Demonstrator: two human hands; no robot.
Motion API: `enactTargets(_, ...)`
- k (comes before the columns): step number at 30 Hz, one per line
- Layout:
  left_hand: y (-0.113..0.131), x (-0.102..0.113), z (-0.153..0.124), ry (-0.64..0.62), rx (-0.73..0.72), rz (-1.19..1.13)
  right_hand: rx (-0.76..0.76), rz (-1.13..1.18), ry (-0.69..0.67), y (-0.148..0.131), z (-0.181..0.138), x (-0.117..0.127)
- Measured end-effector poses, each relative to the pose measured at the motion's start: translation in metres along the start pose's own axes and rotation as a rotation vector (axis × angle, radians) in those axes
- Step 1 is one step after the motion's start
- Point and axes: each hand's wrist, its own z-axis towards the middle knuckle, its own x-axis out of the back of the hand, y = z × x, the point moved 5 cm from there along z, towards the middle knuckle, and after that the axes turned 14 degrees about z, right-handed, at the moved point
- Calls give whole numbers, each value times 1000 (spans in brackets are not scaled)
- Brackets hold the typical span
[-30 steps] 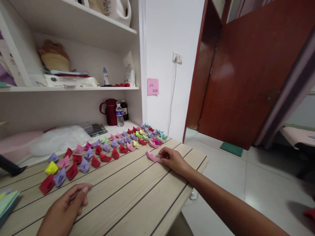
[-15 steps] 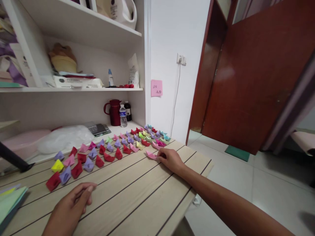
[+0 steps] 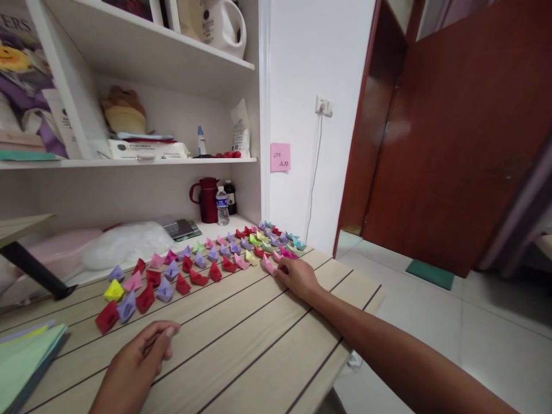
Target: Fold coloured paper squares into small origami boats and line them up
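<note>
Rows of small folded paper boats (image 3: 202,267) in red, purple, pink, green and yellow lie across the wooden table (image 3: 241,351). My right hand (image 3: 297,276) reaches out to the right end of the rows, its fingers closed on a pink paper boat (image 3: 268,264) that sits on the table beside the others. My left hand (image 3: 138,359) rests on the table near me, fingers loosely curled with nothing in them, just below the red and purple boats at the left end.
A stack of coloured paper sheets (image 3: 23,362) lies at the near left. Behind the table stand a red jug (image 3: 207,198), a water bottle (image 3: 222,206) and a plastic bag (image 3: 125,244) under white shelves. The table's right edge (image 3: 362,322) drops to a tiled floor; a red door (image 3: 457,132) stands open.
My right hand has slid the pink boat away from me, up against the end of the rows. The view has shifted right and down a little. My left hand stays put.
</note>
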Motion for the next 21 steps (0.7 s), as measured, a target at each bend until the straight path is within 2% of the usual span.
enactTargets(21,3,2,-1,5,7,14,-48,40,100,4,-4,7)
